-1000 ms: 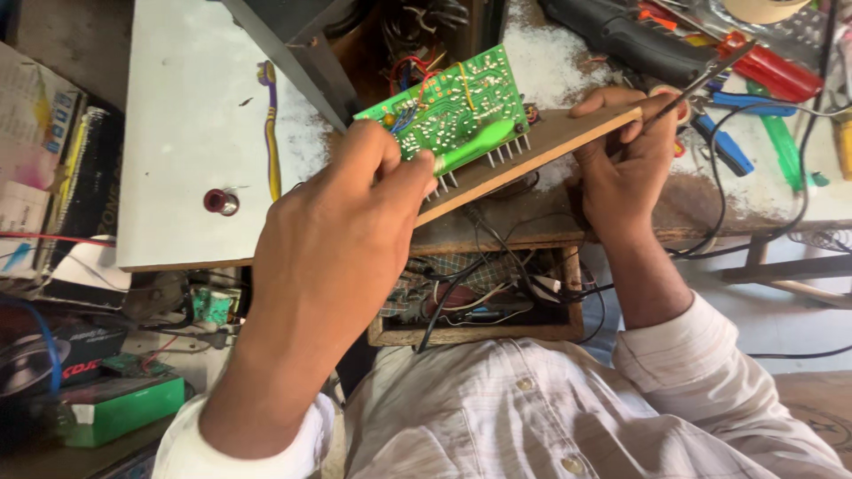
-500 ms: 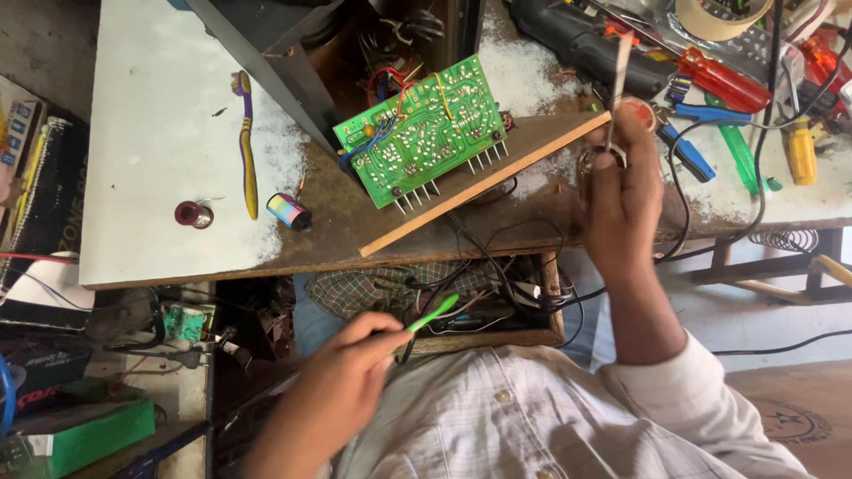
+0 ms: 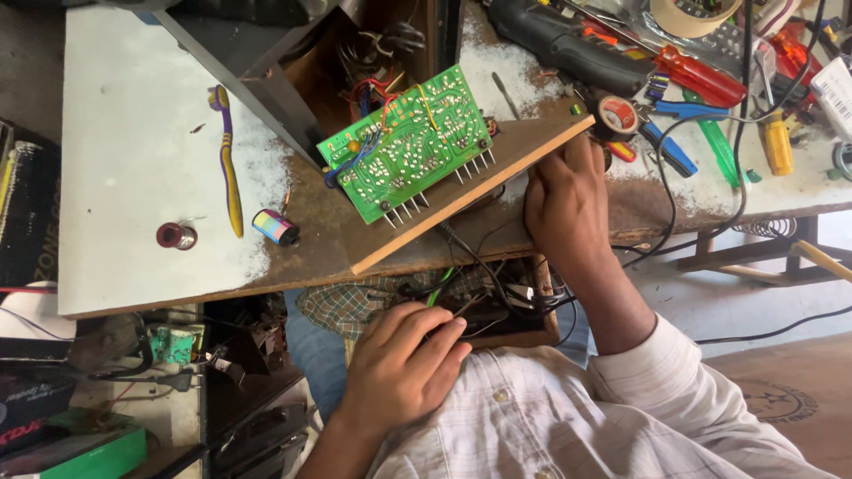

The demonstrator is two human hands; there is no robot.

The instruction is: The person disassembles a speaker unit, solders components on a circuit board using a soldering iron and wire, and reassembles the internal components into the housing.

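At the far left of the frame we see dark boxes and a green case (image 3: 89, 454) on a low shelf under the table (image 3: 133, 133). On the table's white top, upper left, lie a purple and yellow toothbrush (image 3: 228, 151), a small red spool (image 3: 175, 235) and a striped roll (image 3: 276, 226), each apart from the others.

Left of centre, a grey metal case (image 3: 257, 66) stands open, with red and black wires (image 3: 377, 84) inside. In front of it the green circuit board (image 3: 408, 142) rests tilted, solder side up, on a wooden board (image 3: 497, 173) that juts over the table's worn brown edge.

At the lower centre our left hand (image 3: 404, 368) reaches into an open wooden drawer (image 3: 524, 333) below the table, fingers curled over dark parts among tangled cables; a green stick (image 3: 437, 288) shows just above the fingers, but we cannot tell whether the hand has closed on anything.

Right of centre our right hand (image 3: 568, 200) presses on the wooden board's right end, fingers bent over its edge, steadying it.

At the upper right the table is crowded: a black tool (image 3: 568, 44), a tape roll (image 3: 692, 16), a red screwdriver (image 3: 701, 75), a green one (image 3: 717, 146), a yellow one (image 3: 777, 142) and black cables. Below, at the far right, lies bare floor (image 3: 781, 284).
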